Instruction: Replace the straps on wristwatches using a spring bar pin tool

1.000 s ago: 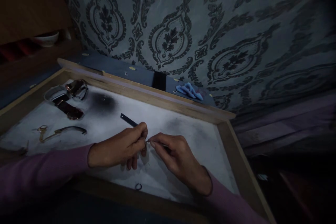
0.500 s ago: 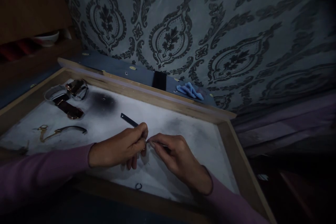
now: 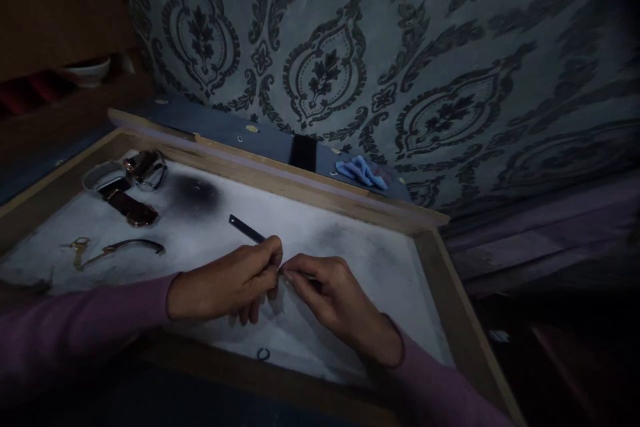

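My left hand [image 3: 227, 283] is closed in a pinch above the white tray floor [image 3: 370, 267]. My right hand [image 3: 340, 300] pinches too, its fingertips meeting those of the left. Whatever tiny piece sits between the fingertips is too small and dark to name. A flat dark strip with a hole at its end [image 3: 245, 227] runs up to the left knuckles; whether the hand grips it or it lies behind, I cannot tell. Below the hands lies a small dark open ring [image 3: 263, 353].
The wooden tray has raised sides [image 3: 450, 293]. Brown strapped watches [image 3: 133, 207] lie at its far left, beside a black smudge [image 3: 195, 193]. Nearer are a gold-coloured chain piece [image 3: 80, 250] and a curved dark band [image 3: 137, 245]. A blue cloth [image 3: 361, 171] sits beyond the far rim.
Both hands stay almost in place, fingertips still together, with only a slight shift of the fingers. The objects in the tray have not moved.
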The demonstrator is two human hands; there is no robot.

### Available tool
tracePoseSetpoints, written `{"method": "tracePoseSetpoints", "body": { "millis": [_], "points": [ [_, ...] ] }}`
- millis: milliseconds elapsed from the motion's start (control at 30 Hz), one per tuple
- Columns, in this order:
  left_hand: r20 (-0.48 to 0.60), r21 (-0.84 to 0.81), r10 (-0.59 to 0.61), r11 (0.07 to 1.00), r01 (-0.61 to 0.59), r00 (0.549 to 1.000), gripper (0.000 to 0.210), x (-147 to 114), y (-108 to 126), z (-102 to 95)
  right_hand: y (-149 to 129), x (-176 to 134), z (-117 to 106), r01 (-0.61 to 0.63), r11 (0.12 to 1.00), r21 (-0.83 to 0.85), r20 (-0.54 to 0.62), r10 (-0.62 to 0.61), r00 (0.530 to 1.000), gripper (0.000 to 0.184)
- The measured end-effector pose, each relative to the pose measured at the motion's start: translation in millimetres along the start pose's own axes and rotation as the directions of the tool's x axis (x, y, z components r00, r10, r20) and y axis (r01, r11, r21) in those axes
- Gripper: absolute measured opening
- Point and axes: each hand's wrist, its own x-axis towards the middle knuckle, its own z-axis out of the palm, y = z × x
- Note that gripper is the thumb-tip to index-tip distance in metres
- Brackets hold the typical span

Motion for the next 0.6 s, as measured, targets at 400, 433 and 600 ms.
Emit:
{"method": "tracePoseSetpoints", "body": {
  "millis": [400,433,600],
  "points": [
    [0.002,-0.008,-0.026,1.0,0.026,1.0,0.011,0.4,1.7,-1.0,-1.7,-0.5,-2.9,0.024,1.0,-0.003,0.0,-0.024,1.0,0.024],
    [0.003,-0.006,-0.031,1.0,0.031,1.0,0.011,0.4,1.8,-1.0,-1.4,-0.4,-2.8,0.024,1.0,-0.007,0.002,-0.024,1.0,0.024],
    [0.009,0.004,-0.035,0.999,0.035,0.999,0.012,-0.2,1.5,0.1,0.1,-0.1,-1.8,0.017,1.0,-0.01,0.002,-0.017,1.0,0.024]
  ]
}}
